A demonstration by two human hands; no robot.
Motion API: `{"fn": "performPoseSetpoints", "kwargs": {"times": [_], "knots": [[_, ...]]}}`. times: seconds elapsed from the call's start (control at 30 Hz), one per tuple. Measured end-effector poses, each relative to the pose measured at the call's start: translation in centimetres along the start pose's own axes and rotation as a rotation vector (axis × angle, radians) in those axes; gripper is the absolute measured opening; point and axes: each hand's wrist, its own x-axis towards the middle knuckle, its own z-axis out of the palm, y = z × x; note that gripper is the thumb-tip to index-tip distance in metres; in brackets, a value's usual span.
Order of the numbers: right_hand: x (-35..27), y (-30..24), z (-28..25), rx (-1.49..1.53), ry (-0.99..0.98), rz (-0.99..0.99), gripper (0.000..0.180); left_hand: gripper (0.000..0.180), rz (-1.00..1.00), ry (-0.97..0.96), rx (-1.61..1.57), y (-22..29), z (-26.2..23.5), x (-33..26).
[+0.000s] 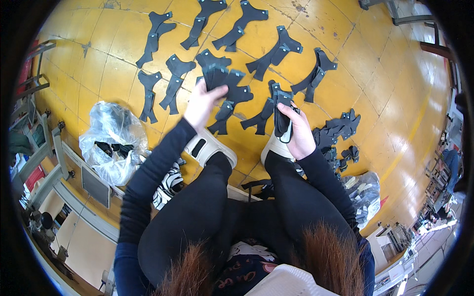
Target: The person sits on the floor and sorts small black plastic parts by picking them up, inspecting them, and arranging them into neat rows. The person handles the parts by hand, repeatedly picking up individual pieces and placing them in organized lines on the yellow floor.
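The left hand (pixel 200 106) pinches a fan of dark pieces (pixel 216 76), the right hand (pixel 300 133) a dark stack (pixel 282 118) — perhaps so they stay orderly.

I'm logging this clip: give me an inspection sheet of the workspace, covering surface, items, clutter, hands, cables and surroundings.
Surface: yellow floor with dark seams and scuffs.
Items: flat dark pieces spread in loose rows beyond the feet.
Clutter: left plastic bag with dark contents; right plastic bag; dark heap on the floor at right.
Left hand: holds a fanned dark bundle, thumb over it.
Right hand: holds a dark stack, thumb on top.
Cables: nothing seen around the hands; the picture's rim is too unclear to tell.
Surroundings: grey metal frame at lower left.
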Motion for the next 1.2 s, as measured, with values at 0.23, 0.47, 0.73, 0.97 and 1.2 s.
{"fn": "performPoseSetpoints", "kwargs": {"times": [0.23, 0.47, 0.73, 0.97, 1.2], "knots": [[0.4, 0.1, -1.0, -0.005, -0.031, 0.005, 0.012, 0.027, -0.06, 0.034, 0.329, 4.4, -3.7, 13.1], [0.8, -0.1, -2.6, -0.008, 0.013, -0.049, 0.012, 0.026, -0.14, 0.077, 0.403, 5.4, -2.0, 18.3], [0.7, -0.3, -4.0, 0.017, 0.009, -0.035, 0.019, 0.026, -0.061, 0.256, 0.488, 1.0, -2.9, 20.1], [0.8, -0.1, -3.7, 0.038, 0.002, -0.026, 0.019, 0.026, 0.142, 0.471, 0.901, -0.1, -3.4, 20.7], [0.6, -0.1, -3.3, 0.027, 0.016, -0.029, 0.02, 0.023, 0.17, 0.317, 0.312, 2.7, -1.6, 15.6]]}}
